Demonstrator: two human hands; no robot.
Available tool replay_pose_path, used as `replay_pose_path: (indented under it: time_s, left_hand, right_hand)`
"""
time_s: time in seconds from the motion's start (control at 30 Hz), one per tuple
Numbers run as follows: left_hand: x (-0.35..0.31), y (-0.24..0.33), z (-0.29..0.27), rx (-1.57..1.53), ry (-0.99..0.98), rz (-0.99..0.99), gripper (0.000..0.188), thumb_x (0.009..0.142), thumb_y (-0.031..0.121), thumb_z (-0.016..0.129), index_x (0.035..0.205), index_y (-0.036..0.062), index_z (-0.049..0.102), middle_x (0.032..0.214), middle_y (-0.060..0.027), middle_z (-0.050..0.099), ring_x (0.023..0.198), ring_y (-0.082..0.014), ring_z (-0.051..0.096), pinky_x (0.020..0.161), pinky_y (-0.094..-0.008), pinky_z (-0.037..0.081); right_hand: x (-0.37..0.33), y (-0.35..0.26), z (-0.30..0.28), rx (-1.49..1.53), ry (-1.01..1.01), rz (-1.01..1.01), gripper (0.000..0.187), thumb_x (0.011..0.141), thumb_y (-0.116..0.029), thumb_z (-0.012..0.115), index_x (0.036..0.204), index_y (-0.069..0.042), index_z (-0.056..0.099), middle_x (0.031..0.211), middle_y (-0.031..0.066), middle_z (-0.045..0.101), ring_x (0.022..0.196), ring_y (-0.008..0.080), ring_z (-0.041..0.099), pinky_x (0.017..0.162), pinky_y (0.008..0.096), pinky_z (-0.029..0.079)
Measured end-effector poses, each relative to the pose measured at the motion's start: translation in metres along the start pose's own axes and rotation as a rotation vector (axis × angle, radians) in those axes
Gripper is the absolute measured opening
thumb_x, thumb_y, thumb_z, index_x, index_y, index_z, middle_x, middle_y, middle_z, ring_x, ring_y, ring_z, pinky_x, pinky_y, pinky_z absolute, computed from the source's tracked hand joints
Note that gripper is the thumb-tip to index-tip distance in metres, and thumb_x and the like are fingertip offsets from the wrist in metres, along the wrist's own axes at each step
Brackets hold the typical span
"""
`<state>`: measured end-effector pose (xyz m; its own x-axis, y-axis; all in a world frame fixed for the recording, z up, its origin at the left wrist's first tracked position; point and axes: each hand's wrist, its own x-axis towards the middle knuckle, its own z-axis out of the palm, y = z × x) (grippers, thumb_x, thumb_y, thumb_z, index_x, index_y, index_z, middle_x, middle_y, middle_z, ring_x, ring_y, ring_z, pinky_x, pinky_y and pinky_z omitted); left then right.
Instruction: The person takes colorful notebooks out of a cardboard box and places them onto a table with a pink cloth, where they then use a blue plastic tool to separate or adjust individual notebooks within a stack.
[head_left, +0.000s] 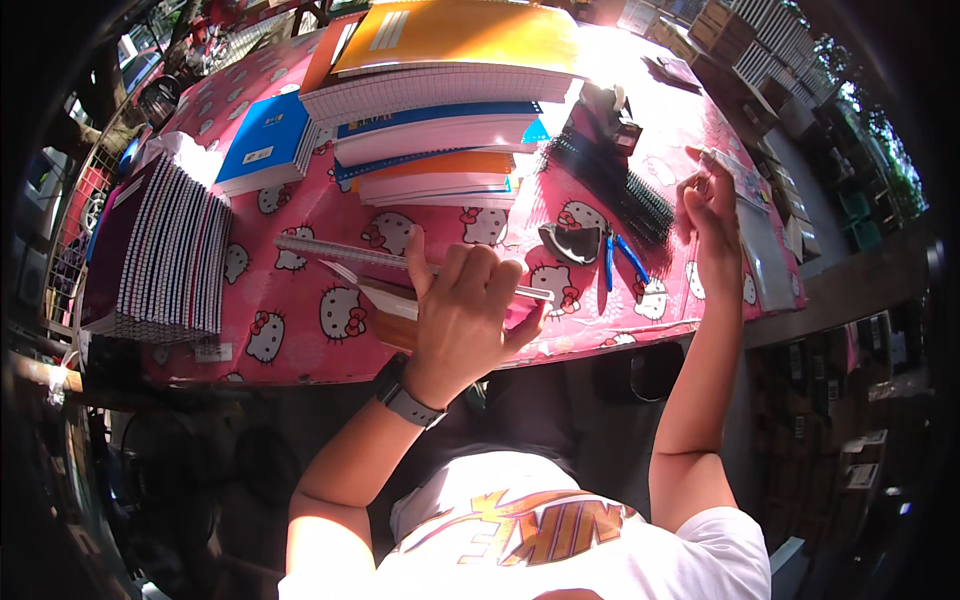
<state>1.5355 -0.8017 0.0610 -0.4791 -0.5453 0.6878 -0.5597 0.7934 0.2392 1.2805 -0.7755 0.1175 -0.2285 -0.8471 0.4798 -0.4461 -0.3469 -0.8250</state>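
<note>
My left hand point(468, 300) is closed around a thin notebook point(350, 252) held on edge near the table's front. Its fingers wrap over the top, and part of the pages and cover is hidden behind the hand. Off to the right, my right hand point(708, 205) is raised over the table with fingers apart and nothing visible in it. Close to it lies a bundle of black spiral binding coils point(625, 190). Pliers with blue handles point(628, 258) rest between the hands, beside a dark, shiny curved object point(572, 242) whose kind I cannot make out.
A tall stack of notebooks with orange and blue covers point(455, 38) stands at the back. Blue books point(265, 140) sit left of it. Spiral-bound dark notebooks point(165, 260) are stacked at far left. A pink cloth with cartoon cats point(265, 335) covers the table.
</note>
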Motion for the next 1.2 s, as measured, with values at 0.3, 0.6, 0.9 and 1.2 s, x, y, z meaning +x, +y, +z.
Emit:
replay_pose_path:
  time_s: [0.3,0.6,0.9,1.2]
  left_hand:
    - [-0.001,0.011,0.008,0.005,0.006,0.014,0.039,0.054,0.027,0.073,0.084,0.0096,0.056,0.082,-0.0038,0.048,0.088,-0.0219,0.049,0.095,-0.0548,0.019]
    - [0.001,-0.007,-0.011,-0.396,-0.053,0.034,0.023,0.067,0.008,0.068,0.088,0.0075,0.06,0.092,-0.0067,0.061,0.086,-0.0215,0.057,0.084,-0.036,0.037]
    - [-0.001,-0.007,-0.006,-0.513,0.08,0.028,0.012,0.068,0.006,0.07,0.078,0.0073,0.062,0.078,-0.0023,0.061,0.075,-0.0193,0.058,0.073,-0.032,0.041]
    - [-0.007,-0.006,-0.01,-0.486,0.115,0.016,0.011,0.067,0.007,0.071,0.073,0.0085,0.062,0.074,-0.0015,0.062,0.072,-0.0175,0.058,0.073,-0.031,0.041]
  right_hand:
    - [-0.09,-0.022,0.042,0.277,-0.462,0.368,0.032,0.093,-0.006,0.041,0.124,-0.006,0.044,0.082,0.0012,0.046,0.065,0.0079,0.042,0.059,0.0207,0.04]
    - [-0.082,-0.021,0.057,0.0,-0.384,0.099,0.03,0.085,0.002,0.049,0.114,-0.003,0.054,0.084,0.0067,0.054,0.075,0.0165,0.052,0.066,0.0272,0.044]
    - [-0.068,-0.021,0.059,-0.044,-0.368,-0.071,0.021,0.079,0.002,0.059,0.099,-0.004,0.061,0.086,0.0068,0.056,0.079,0.0179,0.056,0.065,0.0291,0.046]
    - [-0.06,-0.03,0.052,-0.178,-0.541,-0.147,0.027,0.075,0.005,0.058,0.1,-0.006,0.06,0.084,0.0082,0.054,0.077,0.0236,0.056,0.067,0.0318,0.046]
